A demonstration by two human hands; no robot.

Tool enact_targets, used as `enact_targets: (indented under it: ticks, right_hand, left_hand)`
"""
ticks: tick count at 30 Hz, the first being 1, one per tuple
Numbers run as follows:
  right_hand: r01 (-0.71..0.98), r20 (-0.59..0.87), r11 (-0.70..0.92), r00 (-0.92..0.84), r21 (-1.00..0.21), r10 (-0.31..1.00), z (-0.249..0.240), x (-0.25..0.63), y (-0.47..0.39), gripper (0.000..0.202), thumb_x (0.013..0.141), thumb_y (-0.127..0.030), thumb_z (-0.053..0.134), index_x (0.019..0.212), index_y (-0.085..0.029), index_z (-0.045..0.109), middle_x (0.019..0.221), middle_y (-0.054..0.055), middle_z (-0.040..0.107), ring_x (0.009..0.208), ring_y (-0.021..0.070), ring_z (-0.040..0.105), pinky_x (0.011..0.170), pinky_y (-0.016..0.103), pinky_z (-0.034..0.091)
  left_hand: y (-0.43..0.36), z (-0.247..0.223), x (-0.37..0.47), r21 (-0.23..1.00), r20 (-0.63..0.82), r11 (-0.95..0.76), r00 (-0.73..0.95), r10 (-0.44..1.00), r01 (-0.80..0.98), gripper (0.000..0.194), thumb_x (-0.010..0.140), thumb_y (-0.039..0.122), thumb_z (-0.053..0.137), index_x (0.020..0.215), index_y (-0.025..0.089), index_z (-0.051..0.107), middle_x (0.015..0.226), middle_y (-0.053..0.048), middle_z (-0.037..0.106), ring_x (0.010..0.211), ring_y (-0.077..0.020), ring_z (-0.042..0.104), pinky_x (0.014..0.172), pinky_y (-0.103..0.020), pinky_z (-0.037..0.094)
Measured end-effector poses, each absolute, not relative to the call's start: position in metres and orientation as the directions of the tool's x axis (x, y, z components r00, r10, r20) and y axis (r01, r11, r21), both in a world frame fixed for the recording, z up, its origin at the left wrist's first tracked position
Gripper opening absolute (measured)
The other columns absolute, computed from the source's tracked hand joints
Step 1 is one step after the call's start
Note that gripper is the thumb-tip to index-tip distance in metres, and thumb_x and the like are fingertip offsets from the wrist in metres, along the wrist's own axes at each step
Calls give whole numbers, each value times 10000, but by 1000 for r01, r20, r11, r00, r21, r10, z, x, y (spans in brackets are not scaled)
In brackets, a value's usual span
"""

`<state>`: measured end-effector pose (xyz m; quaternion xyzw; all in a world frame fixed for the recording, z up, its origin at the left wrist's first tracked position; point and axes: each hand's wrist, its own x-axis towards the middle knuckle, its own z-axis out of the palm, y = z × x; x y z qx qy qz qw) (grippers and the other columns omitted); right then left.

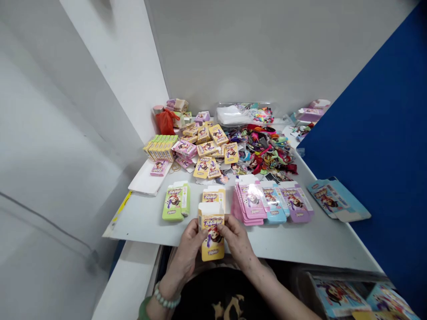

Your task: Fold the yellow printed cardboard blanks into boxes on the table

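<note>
Between my two hands, at the table's front edge, is a yellow card box (212,242) with a cartoon figure on it and a white flap sticking up at its top. My left hand (188,249) grips its left side, the thumb on the printed face. On the right side my right hand (238,240) holds it the same way. Just behind it lies another yellow box (213,194), partly covered by the held one. To the left lies a stack of green boxes (175,202). Pink boxes (251,200), blue boxes (274,202) and purple boxes (296,202) lie to the right.
Filled yellow boxes (207,149) are heaped at the back, beside a pile of colourful hair ties (267,151). A row of boxes (160,147) stands at the left near a red bag (166,121). A flat blue box (336,200) leans against the blue partition (376,133).
</note>
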<state>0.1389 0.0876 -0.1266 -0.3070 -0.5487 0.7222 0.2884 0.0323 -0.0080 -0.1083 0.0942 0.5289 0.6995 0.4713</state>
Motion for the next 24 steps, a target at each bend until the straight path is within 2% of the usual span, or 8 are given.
enact_targets:
  ticks: [3,7,9,11,13,17,20,24]
  right_hand:
    - [-127,-195,-335,-605,-934,772,-128,137,90,381,762,-429,743,1036,-192,625,846,35,741,719,183,654,675,298,523]
    - [-151,-200,-362,-615,-920,763,-130,138,90,645,736,-443,782,1290,-182,580,867,42,751,783,201,678,743,335,541]
    - [-145,-191,-353,-624,-924,758,-131,140,91,659,736,-454,786,1307,-187,594,902,46,750,818,207,677,777,354,543]
    - [-134,-191,-342,-618,-930,763,-132,142,93,615,712,-453,807,1246,-198,641,906,38,740,814,203,666,775,353,540]
    - [-124,-203,-353,-624,-927,754,-133,146,96,542,665,-437,844,1133,-211,686,877,23,724,777,191,650,730,330,531]
    - [-92,-237,-465,-764,-881,600,-132,153,100,394,617,-428,883,878,-211,684,792,6,698,708,177,631,642,290,507]
    - [-86,-244,-514,-806,-853,539,-130,156,99,380,599,-424,902,743,-195,636,702,-14,656,649,151,599,614,262,486]
    - [-108,-242,-516,-790,-850,563,-132,157,98,401,596,-424,912,740,-191,619,676,-24,639,625,134,567,596,244,462]
  left_hand:
    - [-8,-109,34,874,-324,-23,-617,717,-486,458,636,410,911,963,167,701,918,-51,755,802,-180,693,724,-266,567]
    - [-8,-115,36,908,-276,-74,-722,634,-412,611,640,383,898,1178,224,656,847,-3,735,779,-183,690,719,-277,565]
    - [-10,-115,36,913,-261,-74,-715,649,-400,649,663,381,884,1245,240,636,938,-20,746,860,-203,699,772,-291,565]
    - [-11,-114,34,899,-284,-49,-664,692,-436,666,661,363,889,1262,238,633,1024,-44,749,927,-222,700,811,-303,561]
    - [-13,-110,31,871,-323,-21,-602,730,-491,668,638,326,905,1240,229,633,996,-52,753,899,-225,704,792,-306,560]
    - [-17,-107,27,816,-366,22,-485,794,-578,451,637,240,892,1006,216,635,863,-18,738,751,-177,684,706,-276,542]
    - [-21,-111,29,773,-361,55,-367,858,-632,355,673,260,873,867,204,581,796,3,706,667,-146,649,651,-254,517]
    - [-22,-122,33,778,-387,77,-378,841,-624,453,696,336,878,1027,219,590,900,-19,721,713,-158,665,693,-277,524]
